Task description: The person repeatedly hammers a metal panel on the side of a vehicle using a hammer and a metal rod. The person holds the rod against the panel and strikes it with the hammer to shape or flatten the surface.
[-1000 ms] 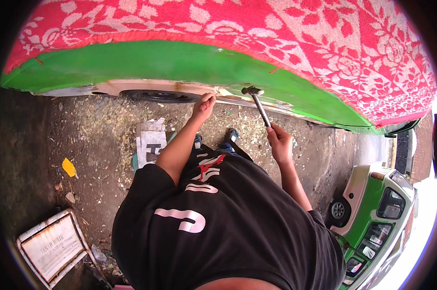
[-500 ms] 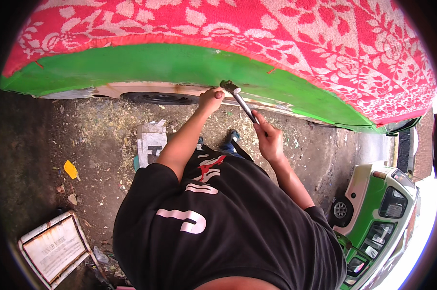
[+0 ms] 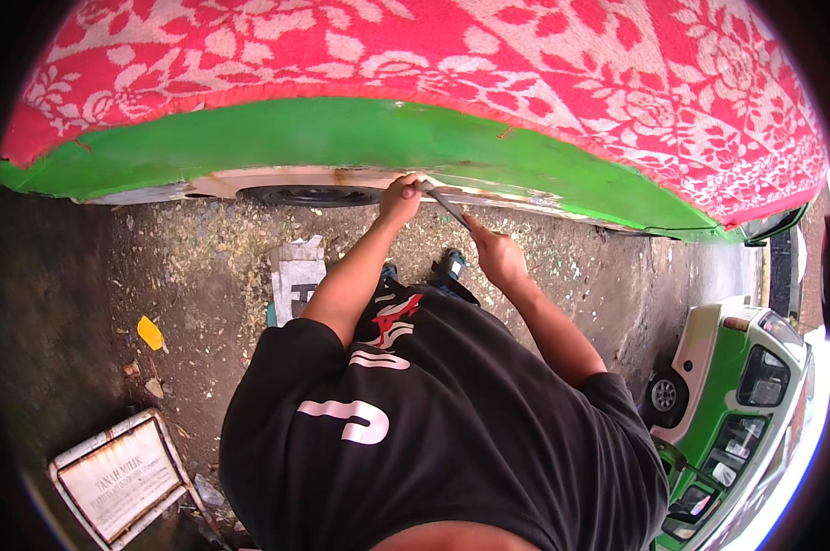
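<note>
My right hand (image 3: 502, 258) is wrapped round the handle of a hammer (image 3: 450, 208). Its metal shaft slants up and left, and the head end is at my left hand, where little of it shows. My left hand (image 3: 399, 199) is closed in a fist against the lower side of a green vehicle (image 3: 342, 138); what it grips is hidden. Both hands are near the pale, rust-marked lower strip (image 3: 314, 176) of the body, just right of a dark wheel (image 3: 309, 196).
A red and white floral cloth (image 3: 415, 55) covers the vehicle's top. Below lie bare ground (image 3: 222, 266) with pale flakes, a printed sack or sheet (image 3: 296, 271) and a yellow scrap (image 3: 150, 332). A framed sign (image 3: 121, 473) stands lower left; a green and white van (image 3: 727, 413) is parked right.
The hammer head has come down from above my left fist to beside it. My right hand has dipped slightly left; my left fist stays at the lower panel.
</note>
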The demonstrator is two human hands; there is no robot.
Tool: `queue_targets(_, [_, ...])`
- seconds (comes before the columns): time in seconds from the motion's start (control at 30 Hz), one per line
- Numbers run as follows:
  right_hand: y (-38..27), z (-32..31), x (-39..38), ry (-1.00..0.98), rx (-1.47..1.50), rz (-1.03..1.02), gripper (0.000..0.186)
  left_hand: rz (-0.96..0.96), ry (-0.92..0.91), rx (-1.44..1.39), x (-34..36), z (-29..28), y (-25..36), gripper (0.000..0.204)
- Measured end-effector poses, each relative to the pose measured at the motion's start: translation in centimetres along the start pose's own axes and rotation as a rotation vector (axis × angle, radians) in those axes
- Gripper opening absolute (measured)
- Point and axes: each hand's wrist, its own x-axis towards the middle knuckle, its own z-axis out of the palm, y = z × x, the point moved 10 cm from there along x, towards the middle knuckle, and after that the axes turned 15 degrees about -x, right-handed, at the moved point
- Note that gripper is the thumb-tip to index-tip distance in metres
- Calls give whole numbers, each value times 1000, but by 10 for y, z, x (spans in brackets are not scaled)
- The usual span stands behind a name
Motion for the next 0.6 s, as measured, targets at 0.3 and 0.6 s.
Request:
queue_targets(0.3, [74,30,-56,70,740,508,38,170,-9,-300,-8,-9,-23,17])
queue_targets(0.6, [116,5,-93,88,632,493,35,184,-83,-201,-10,1,-16,19])
